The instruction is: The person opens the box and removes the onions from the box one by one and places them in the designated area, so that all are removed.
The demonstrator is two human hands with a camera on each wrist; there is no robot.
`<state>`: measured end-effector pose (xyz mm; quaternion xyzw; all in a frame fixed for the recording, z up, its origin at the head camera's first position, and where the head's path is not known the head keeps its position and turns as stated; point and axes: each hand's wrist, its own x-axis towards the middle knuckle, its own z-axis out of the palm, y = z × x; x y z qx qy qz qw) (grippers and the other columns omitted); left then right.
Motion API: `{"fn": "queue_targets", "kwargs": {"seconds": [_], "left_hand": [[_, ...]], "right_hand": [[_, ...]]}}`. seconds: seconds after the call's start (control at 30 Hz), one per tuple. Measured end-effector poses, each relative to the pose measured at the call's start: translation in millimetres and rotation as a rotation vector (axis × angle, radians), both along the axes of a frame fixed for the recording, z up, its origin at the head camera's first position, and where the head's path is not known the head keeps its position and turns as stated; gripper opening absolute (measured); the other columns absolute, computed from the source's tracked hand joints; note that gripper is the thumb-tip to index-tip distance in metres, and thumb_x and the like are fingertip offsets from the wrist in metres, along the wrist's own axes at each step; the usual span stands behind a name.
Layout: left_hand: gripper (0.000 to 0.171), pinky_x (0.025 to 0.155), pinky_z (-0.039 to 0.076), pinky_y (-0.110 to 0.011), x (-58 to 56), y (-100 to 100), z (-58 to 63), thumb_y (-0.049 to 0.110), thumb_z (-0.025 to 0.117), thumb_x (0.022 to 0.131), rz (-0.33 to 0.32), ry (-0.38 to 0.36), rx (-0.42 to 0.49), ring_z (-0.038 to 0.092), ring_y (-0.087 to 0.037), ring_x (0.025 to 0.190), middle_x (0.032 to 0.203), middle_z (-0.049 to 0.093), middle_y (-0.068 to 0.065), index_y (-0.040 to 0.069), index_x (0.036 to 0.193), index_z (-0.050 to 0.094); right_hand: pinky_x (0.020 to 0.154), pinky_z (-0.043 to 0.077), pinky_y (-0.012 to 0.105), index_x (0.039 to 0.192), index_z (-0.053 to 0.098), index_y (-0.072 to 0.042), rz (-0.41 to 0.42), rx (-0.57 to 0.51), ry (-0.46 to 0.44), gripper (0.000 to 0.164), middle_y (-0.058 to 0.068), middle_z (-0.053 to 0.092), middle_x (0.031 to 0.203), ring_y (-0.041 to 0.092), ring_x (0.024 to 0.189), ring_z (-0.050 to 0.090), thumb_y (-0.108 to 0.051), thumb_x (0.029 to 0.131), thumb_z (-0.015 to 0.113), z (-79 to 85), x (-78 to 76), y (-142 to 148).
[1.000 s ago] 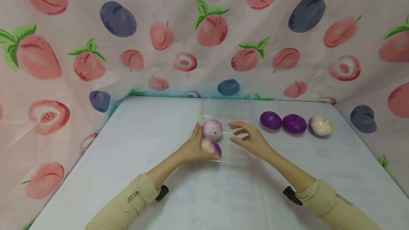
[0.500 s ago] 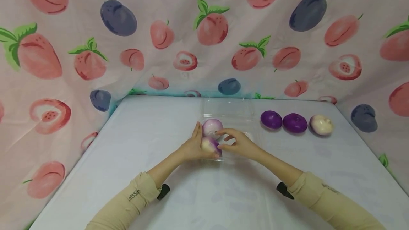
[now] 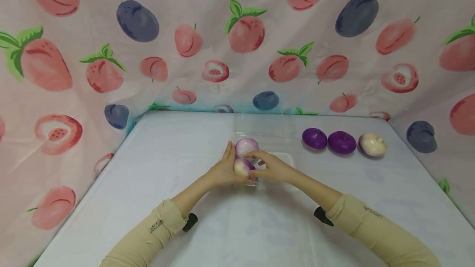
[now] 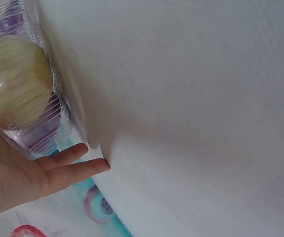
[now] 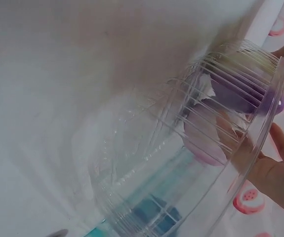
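Note:
In the head view a clear plastic box (image 3: 293,160) lies on the table, its lid (image 3: 265,126) folded back. A pale pink-purple onion (image 3: 246,146) and a cream-and-purple onion (image 3: 242,168) sit against its left wall. My left hand (image 3: 222,172) rests along that wall outside, fingers straight, thumb by the front edge. Inside the box, my right hand (image 3: 273,167) has its thumb and index finger around the cream-and-purple onion. Through the ridged plastic, the left wrist view shows the cream onion (image 4: 20,81) beside my left hand (image 4: 18,175).
Right of the box, a purple onion (image 3: 314,139), another purple onion (image 3: 342,142) and a cream onion (image 3: 372,145) stand in a row on the white table (image 3: 178,139). Behind the table hangs a fruit-patterned cloth (image 3: 215,24).
My right hand has moved left, from above the box's right part to the cream-and-purple onion, and its fingers have closed in around it. My left hand stays against the box.

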<state>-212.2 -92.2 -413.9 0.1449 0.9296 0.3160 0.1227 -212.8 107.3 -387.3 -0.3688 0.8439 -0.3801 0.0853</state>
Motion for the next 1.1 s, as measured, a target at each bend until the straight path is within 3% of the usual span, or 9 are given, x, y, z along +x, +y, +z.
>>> {"fn": "queue_targets", "kwargs": {"seconds": [0.33,0.63,1.1], "left_hand": [[0.132,0.104,0.037,-0.055,-2.0,1.4,0.7,0.058,0.078,0.065,0.011,0.002,0.009,0.028,-0.042,0.138,0.158,-0.014,-0.012,0.003,0.150,-0.006],[0.133,0.105,0.037,-0.054,-0.5,-1.6,-2.3,0.057,0.079,0.065,0.000,0.026,-0.010,0.025,-0.043,0.139,0.158,-0.013,-0.016,0.000,0.149,-0.006],[0.133,0.102,0.039,-0.055,-1.3,0.2,-4.0,0.059,0.078,0.065,0.008,0.013,-0.006,0.031,-0.043,0.136,0.158,-0.014,-0.013,0.002,0.150,-0.006]], "right_hand": [[0.093,0.048,0.048,0.130,0.046,0.008,-0.003,0.030,-0.055,0.050,0.024,0.056,0.126,0.038,0.115,0.053,-0.013,0.088,0.065,-2.2,-7.9,-8.4],[0.088,0.053,0.035,0.131,0.043,0.007,0.039,0.069,-0.088,0.052,0.026,0.056,0.123,0.035,0.110,0.057,-0.010,0.088,0.065,-6.2,-11.1,-15.3],[0.094,0.050,0.041,0.130,0.046,0.004,0.015,0.010,-0.235,0.046,0.024,0.056,0.125,0.035,0.113,0.054,-0.012,0.090,0.062,-6.1,-14.1,-14.4]]}}
